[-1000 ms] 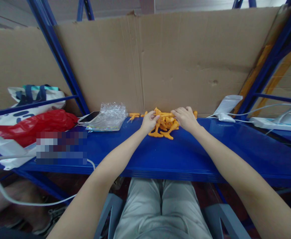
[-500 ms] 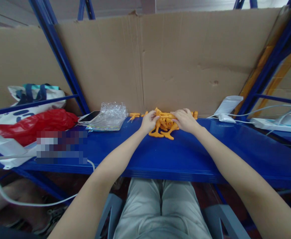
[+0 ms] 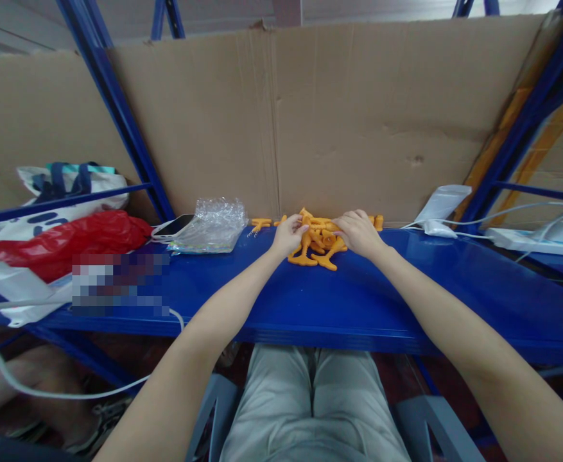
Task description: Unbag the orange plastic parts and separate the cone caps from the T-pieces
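Note:
A heap of orange plastic pieces [image 3: 317, 242] lies on the blue shelf top against the cardboard. At the heap's left side, my left hand [image 3: 288, 236] is closed, thumb and fingers pinching one of the orange pieces. My right hand [image 3: 358, 232] bends over the right side, its fingertips closed on an orange piece that they partly cover. Curved pieces with flared ends point toward me below the hands. A separate orange branched piece [image 3: 260, 223] lies further left, with small screws [image 3: 253, 233] in front of it. Another orange piece [image 3: 379, 222] shows behind my right hand.
Left of the heap lie a clear plastic bag [image 3: 214, 228] and a phone [image 3: 175, 226]. A red plastic bag [image 3: 79, 240] and a white power strip sit farther left. White cables and a power strip [image 3: 536, 241] are at the right. Behind stands a cardboard wall [image 3: 358, 115].

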`<state>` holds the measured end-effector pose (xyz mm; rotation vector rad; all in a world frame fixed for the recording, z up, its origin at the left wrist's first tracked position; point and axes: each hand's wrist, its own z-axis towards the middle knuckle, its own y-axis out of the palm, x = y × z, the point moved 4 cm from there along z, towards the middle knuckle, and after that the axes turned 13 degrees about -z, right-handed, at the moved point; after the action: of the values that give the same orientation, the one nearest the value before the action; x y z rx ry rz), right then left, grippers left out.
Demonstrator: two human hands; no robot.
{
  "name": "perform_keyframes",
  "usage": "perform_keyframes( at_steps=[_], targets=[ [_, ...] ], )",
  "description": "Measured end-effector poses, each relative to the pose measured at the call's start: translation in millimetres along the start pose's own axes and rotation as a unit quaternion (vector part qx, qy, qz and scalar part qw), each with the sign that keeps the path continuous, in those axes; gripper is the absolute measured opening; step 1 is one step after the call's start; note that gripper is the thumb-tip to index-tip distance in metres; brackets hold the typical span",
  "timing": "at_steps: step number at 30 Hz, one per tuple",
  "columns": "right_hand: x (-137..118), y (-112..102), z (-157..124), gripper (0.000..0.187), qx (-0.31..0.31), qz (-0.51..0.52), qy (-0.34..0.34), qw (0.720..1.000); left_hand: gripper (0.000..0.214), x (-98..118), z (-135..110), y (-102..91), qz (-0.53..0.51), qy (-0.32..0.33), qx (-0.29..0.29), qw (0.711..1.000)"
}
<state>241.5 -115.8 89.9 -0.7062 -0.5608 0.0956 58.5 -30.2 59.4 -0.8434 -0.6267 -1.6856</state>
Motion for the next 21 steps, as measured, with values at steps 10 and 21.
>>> perform_keyframes(
  at_steps=[10, 21],
  targets=[
    [-3.7, -5.0, 1.3, 0.034, 0.015, -0.044, -0.005, 0.999, 0.014, 4.5, -2.1, 0.1, -0.046, -0.058, 0.011, 0.997],
    [-3.9, -3.4, -0.9, 0.032, 0.022, -0.018, 0.003, 1.000, 0.016, 1.3, -4.1, 0.4, -0.003, 0.023, 0.014, 1.000]
  ],
)
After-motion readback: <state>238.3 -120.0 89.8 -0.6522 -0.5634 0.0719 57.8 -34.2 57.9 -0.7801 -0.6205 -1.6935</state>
